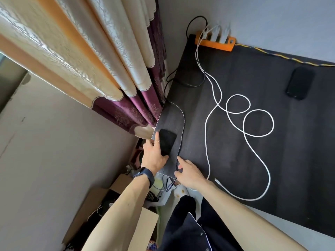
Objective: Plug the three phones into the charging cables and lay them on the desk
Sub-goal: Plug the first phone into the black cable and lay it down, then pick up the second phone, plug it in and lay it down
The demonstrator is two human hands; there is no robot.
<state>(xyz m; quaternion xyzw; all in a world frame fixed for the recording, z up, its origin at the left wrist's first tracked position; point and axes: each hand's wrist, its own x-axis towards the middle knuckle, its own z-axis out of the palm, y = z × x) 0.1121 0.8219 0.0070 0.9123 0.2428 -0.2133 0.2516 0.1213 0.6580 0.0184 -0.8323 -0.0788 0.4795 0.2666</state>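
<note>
A black phone lies flat at the near left corner of the dark desk. My left hand rests on its left edge, index finger stretched along its side. My right hand is just right of it, fingers spread beside a dark braided cable that runs past the phone and hangs over the desk's front edge. A second black phone lies far right. Two white cables loop across the desk; one free plug end lies near my right wrist. No third phone shows.
An orange power strip with white chargers sits at the desk's back edge by the wall. Curtains hang left of the desk. Cardboard boxes and clutter lie on the floor below the desk's left corner.
</note>
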